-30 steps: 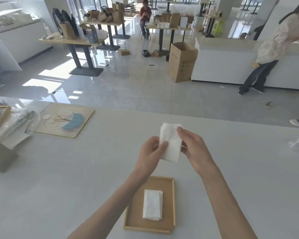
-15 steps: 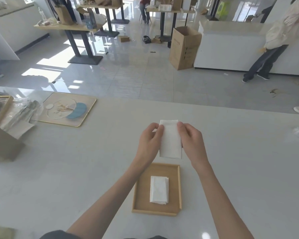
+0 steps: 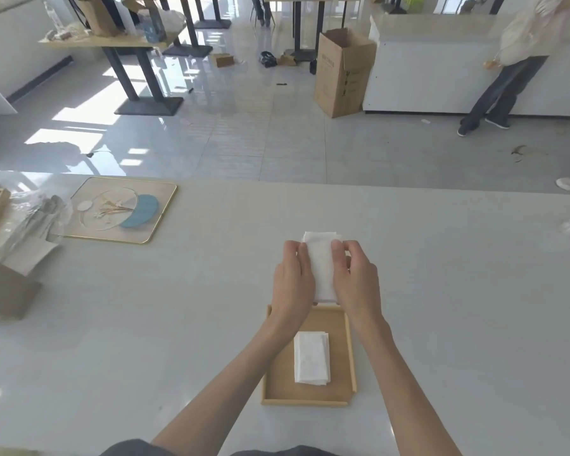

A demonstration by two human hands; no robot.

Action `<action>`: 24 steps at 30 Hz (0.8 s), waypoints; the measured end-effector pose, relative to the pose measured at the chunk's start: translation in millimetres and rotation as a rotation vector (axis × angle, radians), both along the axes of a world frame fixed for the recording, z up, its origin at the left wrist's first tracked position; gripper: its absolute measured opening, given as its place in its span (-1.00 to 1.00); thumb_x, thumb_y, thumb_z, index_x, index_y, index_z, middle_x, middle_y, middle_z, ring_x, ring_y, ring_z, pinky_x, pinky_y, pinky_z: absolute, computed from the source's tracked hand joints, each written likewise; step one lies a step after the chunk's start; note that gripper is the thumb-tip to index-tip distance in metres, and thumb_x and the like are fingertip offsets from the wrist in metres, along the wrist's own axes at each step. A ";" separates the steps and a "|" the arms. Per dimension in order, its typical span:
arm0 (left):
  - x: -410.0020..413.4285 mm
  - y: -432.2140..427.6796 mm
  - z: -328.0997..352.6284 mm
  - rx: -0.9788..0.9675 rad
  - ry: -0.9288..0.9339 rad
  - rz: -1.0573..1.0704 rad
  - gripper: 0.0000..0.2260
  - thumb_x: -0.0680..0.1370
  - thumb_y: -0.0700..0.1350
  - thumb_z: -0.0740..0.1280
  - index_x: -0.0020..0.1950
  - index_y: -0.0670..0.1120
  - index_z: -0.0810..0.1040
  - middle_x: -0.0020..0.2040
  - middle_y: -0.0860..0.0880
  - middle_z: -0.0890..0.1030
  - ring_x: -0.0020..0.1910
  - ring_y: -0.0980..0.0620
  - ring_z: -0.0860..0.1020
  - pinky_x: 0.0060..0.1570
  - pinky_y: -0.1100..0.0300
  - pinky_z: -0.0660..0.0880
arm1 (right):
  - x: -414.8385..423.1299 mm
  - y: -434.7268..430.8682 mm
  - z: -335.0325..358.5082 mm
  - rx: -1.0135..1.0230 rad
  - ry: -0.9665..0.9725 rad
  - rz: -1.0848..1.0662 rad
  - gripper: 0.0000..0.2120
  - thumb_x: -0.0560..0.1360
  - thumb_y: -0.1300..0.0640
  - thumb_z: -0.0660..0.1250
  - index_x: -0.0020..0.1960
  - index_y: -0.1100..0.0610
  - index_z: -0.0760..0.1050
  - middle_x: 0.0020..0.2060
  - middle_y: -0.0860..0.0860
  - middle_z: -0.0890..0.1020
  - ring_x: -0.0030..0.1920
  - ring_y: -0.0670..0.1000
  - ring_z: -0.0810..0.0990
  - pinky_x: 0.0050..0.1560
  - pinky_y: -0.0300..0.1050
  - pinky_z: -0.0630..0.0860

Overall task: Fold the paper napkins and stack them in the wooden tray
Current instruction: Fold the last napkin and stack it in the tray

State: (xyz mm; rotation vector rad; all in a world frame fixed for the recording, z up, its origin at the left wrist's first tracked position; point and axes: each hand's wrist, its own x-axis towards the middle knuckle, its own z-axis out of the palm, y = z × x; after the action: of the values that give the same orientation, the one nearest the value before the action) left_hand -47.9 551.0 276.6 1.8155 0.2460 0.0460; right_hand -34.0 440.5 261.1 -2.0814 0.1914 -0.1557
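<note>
The tray (image 3: 349, 353) floor is left bare around the folded stack (image 3: 311, 358), with more room on its left than its right. The way in from above is partly barred by both forearms and by the napkin (image 3: 321, 268) held over the far rim. Wide bare table (image 3: 458, 307) is found right of the tray; the left is bounded by a placemat (image 3: 119, 210) and a box (image 3: 4, 291).

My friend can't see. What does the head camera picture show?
Two bare hands, left hand and right hand, hold a folded white napkin above a wooden tray containing folded napkins on a white table.
</note>
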 end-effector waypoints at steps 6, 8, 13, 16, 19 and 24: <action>15.9 -5.6 -1.9 -0.034 0.027 -0.007 -0.77 0.72 0.05 0.07 0.02 -0.05 0.40 -0.34 -0.10 0.47 -0.43 -0.07 0.45 -0.61 0.13 0.43 | 12.7 -3.7 -1.8 0.042 -0.011 -0.048 -0.64 0.69 -0.11 0.11 -0.10 0.13 0.45 -0.47 -0.03 0.41 -0.43 0.00 0.35 -0.35 -0.05 0.31; 21.2 -6.1 -1.7 -0.044 0.009 -0.002 -0.78 0.71 0.05 0.09 0.02 -0.03 0.42 -0.36 -0.11 0.47 -0.43 -0.10 0.46 -0.64 0.14 0.42 | 15.9 -5.2 -1.5 0.062 -0.012 -0.038 -0.64 0.69 -0.11 0.12 -0.10 0.12 0.45 -0.46 -0.02 0.40 -0.44 -0.02 0.33 -0.36 -0.06 0.30; 24.6 -3.0 -11.5 -0.047 -0.006 -0.009 -0.79 0.72 0.04 0.10 0.03 -0.02 0.44 -0.38 -0.08 0.48 -0.45 -0.06 0.49 -0.60 0.05 0.46 | 15.3 -9.3 -7.3 0.202 -0.011 0.002 -0.74 0.69 -0.02 0.18 -0.03 0.11 0.51 -0.39 0.00 0.48 -0.43 -0.10 0.37 -0.40 -0.24 0.31; 16.1 0.2 -30.3 -0.074 0.005 0.007 -0.81 0.72 0.00 0.10 0.03 -0.02 0.44 -0.44 0.05 0.43 -0.50 0.12 0.41 -0.54 0.09 0.38 | 7.6 -5.9 -23.2 0.189 0.019 0.006 -0.75 0.69 -0.01 0.19 -0.04 0.12 0.49 -0.38 0.00 0.50 -0.41 -0.11 0.39 -0.39 -0.22 0.32; -3.6 6.8 -58.9 -0.212 0.054 -0.060 -0.92 0.73 -0.07 0.13 0.20 -0.01 0.37 -0.29 0.02 0.58 -0.36 0.14 0.54 -0.36 0.18 0.48 | -4.3 -5.2 -52.6 0.162 0.101 0.038 -0.76 0.70 -0.03 0.16 0.00 0.10 0.48 -0.36 -0.02 0.52 -0.40 -0.10 0.41 -0.34 -0.13 0.35; -45.5 25.2 -135.8 -0.160 0.172 -0.168 -0.67 0.69 -0.22 0.19 0.37 0.11 0.24 0.10 -0.12 0.60 -0.06 -0.07 0.68 -0.04 -0.04 0.64 | -50.7 -21.8 -129.6 0.394 0.426 0.198 -0.71 0.68 0.07 0.25 0.39 -0.08 0.40 0.08 -0.02 0.65 0.02 -0.05 0.66 -0.09 -0.17 0.60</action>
State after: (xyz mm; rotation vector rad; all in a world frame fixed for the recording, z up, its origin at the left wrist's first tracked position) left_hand -93.4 576.2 140.9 1.6760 0.2110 -0.2425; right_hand -84.7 418.7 131.4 -1.7030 0.2488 0.4187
